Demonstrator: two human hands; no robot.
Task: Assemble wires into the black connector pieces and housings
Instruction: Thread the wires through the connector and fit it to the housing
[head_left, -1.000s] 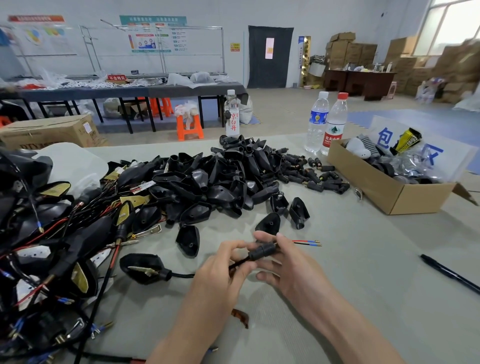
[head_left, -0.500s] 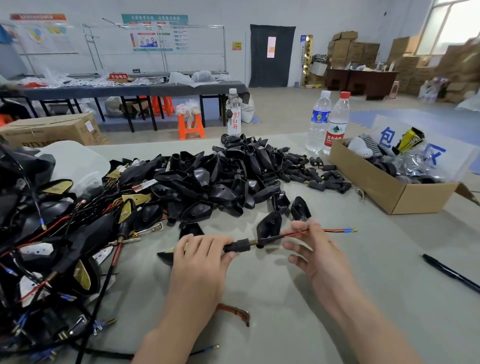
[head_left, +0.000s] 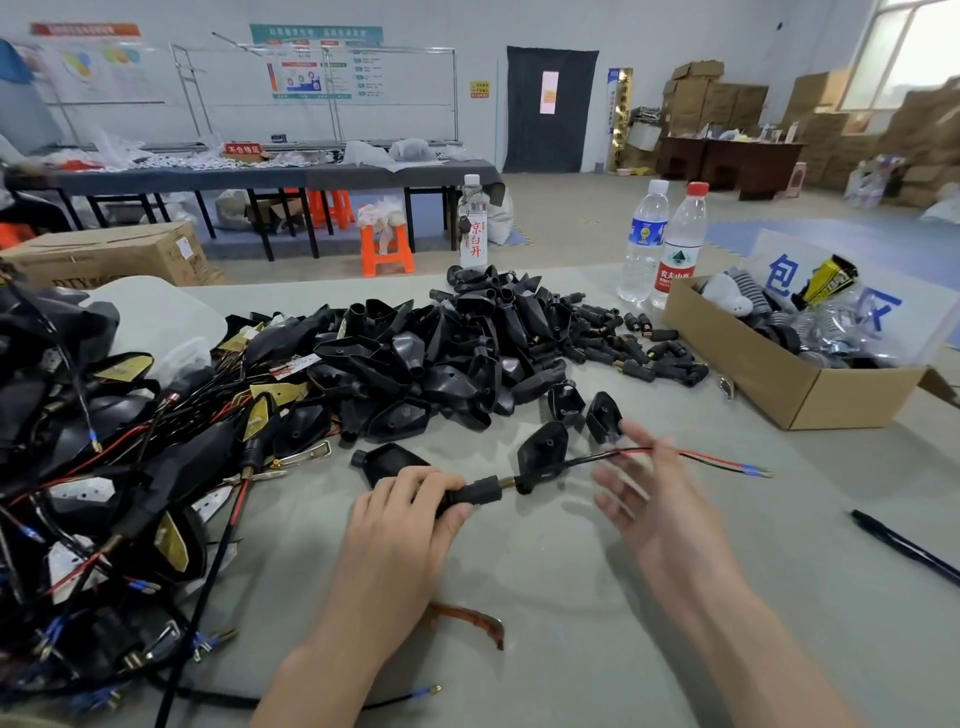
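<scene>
My left hand grips a black cylindrical connector low over the grey table. From the connector's brass end a red and black wire pair with blue terminals runs to the right. The wires pass in front of my right hand, whose fingers are spread and loose beside them; no pinch on the wires shows. A black housing shell lies just behind the wires. A big heap of black housings fills the table's middle.
Wired assemblies with red and black leads are piled at the left. Small black connectors lie beside a cardboard box at the right. Water bottles stand behind. A black pen lies right; a brown strip lies near me.
The connector went from both hands into my left hand alone. The wire pair was drawn out to the right through the connector, and my right hand's fingers have opened off it.
</scene>
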